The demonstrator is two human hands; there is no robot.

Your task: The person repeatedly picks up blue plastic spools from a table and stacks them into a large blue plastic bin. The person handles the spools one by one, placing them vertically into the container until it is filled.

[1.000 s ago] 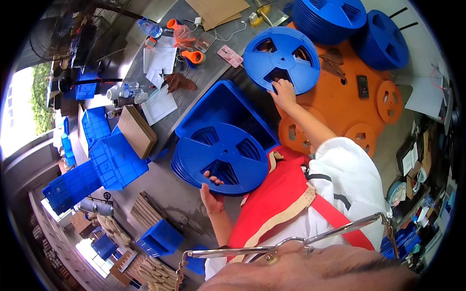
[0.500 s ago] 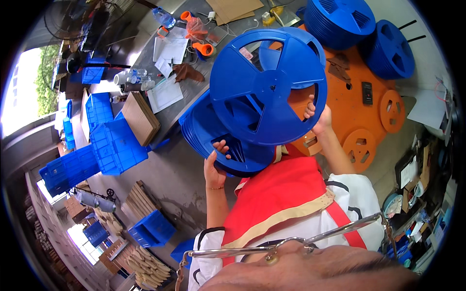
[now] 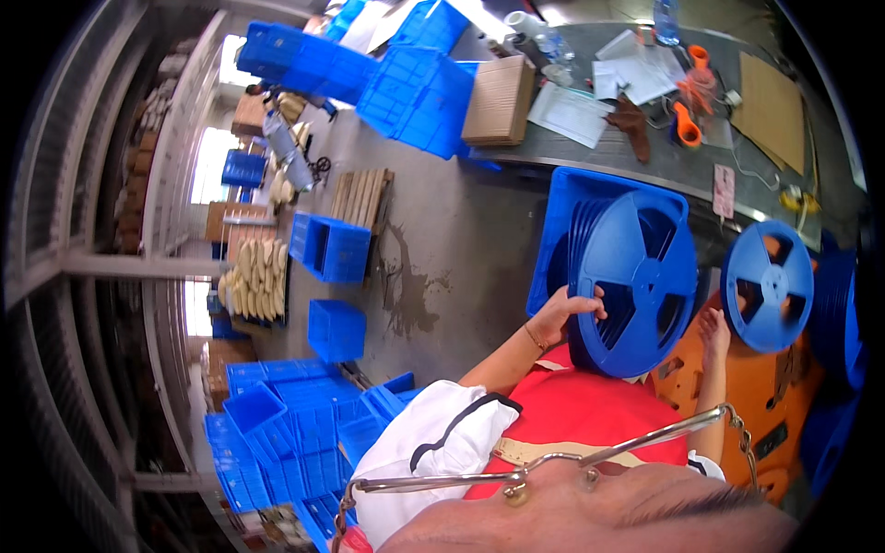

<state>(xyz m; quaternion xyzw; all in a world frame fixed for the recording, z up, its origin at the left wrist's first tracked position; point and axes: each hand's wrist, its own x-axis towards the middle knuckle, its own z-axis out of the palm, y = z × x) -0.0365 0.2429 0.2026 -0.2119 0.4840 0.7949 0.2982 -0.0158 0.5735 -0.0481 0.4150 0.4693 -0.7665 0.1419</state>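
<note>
Reel stack (image 3: pixel 645 274): tilted, at the near edge of the blue crate (image 3: pixel 548 235)
Left hand (image 3: pixel 558 316): clamped on the stack's rim
Right hand (image 3: pixel 714 336): empty, fingers extended, near lone reel
Lone reel (image 3: pixel 772 283): at far edge of orange table (image 3: pixel 747 396)

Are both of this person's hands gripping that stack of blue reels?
No, only the left hand grips the stack of blue reels; the right hand is apart from it.

Gry flr (image 3: pixel 442 221), brt wndws (image 3: pixel 210 164)
</note>
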